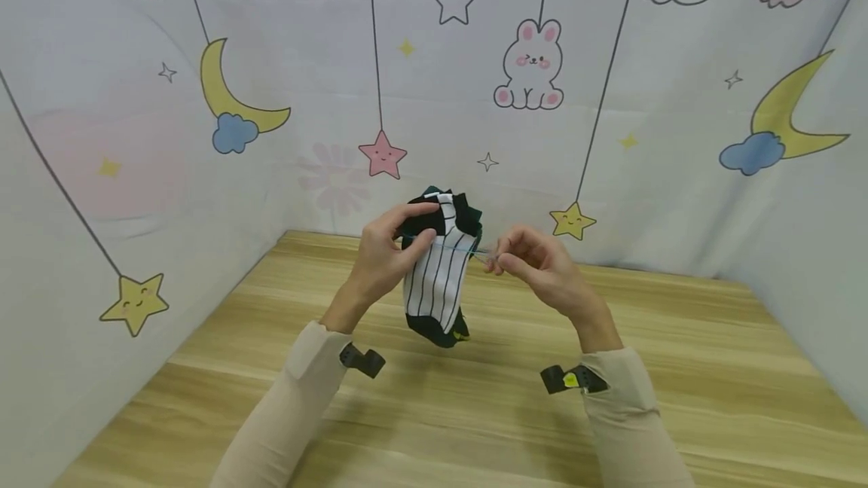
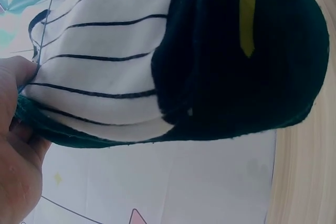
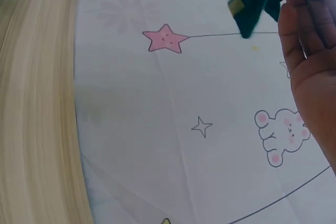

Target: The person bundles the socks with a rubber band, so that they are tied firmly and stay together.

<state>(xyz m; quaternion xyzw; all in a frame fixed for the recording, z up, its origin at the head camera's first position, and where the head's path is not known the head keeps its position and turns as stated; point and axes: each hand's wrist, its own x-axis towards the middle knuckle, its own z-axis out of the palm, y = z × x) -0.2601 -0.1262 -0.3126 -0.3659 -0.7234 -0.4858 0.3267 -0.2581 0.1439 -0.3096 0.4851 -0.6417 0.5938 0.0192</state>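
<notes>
My left hand [image 1: 386, 251] grips a stack of socks [image 1: 434, 281] near its upper end, the thumb across the front. The front sock is white with thin black stripes and has a black toe and heel. Dark green socks [image 2: 273, 87] lie behind it, one with a yellow mark. A thin blue-green band [image 1: 457, 248] runs taut across the socks from beside the left thumb to my right hand [image 1: 545, 269]. There the right thumb and fingers pinch its end, a short way right of the socks. The socks hang upright above the table, toes down.
Underneath is a wood-grain table [image 1: 434, 420]. Around its back and sides stands a white cloth backdrop [image 1: 325, 59] printed with stars, moons and a rabbit. A black strap mount sits on each wrist over beige sleeves [image 1: 285, 405].
</notes>
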